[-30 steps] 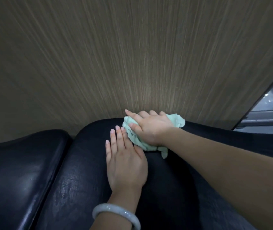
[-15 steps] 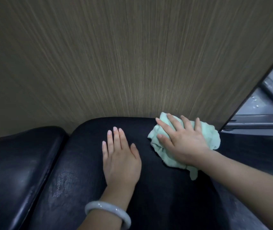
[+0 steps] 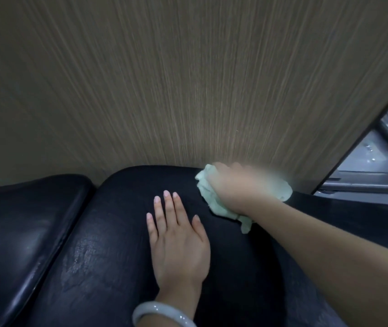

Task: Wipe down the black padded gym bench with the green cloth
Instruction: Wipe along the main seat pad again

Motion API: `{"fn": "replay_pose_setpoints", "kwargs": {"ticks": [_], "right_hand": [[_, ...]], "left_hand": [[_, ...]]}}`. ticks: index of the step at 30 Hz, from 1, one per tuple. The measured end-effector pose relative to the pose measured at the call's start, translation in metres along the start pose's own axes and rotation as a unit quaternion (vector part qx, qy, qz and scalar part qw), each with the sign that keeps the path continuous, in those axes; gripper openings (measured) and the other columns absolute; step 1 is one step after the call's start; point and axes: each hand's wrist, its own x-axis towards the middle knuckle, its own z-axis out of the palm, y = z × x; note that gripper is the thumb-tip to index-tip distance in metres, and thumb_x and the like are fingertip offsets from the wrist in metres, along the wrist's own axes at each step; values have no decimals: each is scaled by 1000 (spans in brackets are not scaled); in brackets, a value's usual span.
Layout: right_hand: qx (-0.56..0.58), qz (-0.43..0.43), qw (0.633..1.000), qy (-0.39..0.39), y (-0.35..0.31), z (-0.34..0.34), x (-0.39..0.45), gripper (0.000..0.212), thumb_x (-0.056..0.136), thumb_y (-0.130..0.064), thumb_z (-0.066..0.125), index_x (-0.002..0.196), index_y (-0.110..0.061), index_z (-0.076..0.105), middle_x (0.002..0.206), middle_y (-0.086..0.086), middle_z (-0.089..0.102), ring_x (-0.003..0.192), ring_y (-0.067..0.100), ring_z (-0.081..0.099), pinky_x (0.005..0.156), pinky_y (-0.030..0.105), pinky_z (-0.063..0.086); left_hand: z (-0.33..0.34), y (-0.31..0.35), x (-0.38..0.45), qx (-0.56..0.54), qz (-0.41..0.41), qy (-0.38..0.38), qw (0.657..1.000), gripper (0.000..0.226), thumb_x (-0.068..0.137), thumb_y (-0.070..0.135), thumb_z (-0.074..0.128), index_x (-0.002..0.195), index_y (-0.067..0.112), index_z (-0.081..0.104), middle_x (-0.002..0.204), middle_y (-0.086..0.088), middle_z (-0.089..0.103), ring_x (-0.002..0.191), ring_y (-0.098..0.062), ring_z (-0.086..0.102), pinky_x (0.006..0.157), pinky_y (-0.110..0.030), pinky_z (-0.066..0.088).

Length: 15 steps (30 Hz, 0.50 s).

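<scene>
The black padded bench (image 3: 108, 232) fills the lower half of the head view, its far edge against a wall. My left hand (image 3: 178, 241) lies flat on the pad, fingers spread, holding nothing; a pale bangle circles its wrist. My right hand (image 3: 237, 187) presses the crumpled green cloth (image 3: 214, 204) onto the pad's far right part, close to the wall. That hand is blurred with motion. Most of the cloth is hidden under it, with bits showing on each side.
A wood-grain wall panel (image 3: 188, 79) rises directly behind the bench. A second black pad (image 3: 18, 227) sits on the left, separated by a narrow gap. Grey metal framing (image 3: 377, 166) shows at the far right past the wall's edge.
My right hand swept the cloth from the pad's middle rightward along the far edge and stays there, now blurred. My left hand has stayed flat on the pad.
</scene>
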Motion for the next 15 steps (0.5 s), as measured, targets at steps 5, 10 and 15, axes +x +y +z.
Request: {"fn": "replay_pose_setpoints", "kwargs": {"ticks": [5,10,15], "right_hand": [[-14,9,1000,-8,56,-7,-43,65,85,-70,6,147,-50,7,141,-6,39,124,24,39,103,44,28],[-31,52,998,6,77,-8,-55,66,86,-69,4,148,-48,6,136,-5,45,123,24,42,100,43,29],[-32,43,999,8,37,-1,-28,64,91,-66,8,150,-42,4,142,2,40,127,28,38,101,48,28]], "left_hand": [[2,-2,-1,6,-3,4,1000,62,95,38,21,143,1,36,151,-11,34,142,-26,25,112,-43,12],[4,-1,-2,6,-4,5,1000,62,96,38,15,145,3,30,153,-11,28,144,-27,21,114,-43,8],[2,1,-2,-9,-12,-8,1000,64,94,40,7,147,6,18,156,-9,19,146,-24,10,117,-44,6]]}}
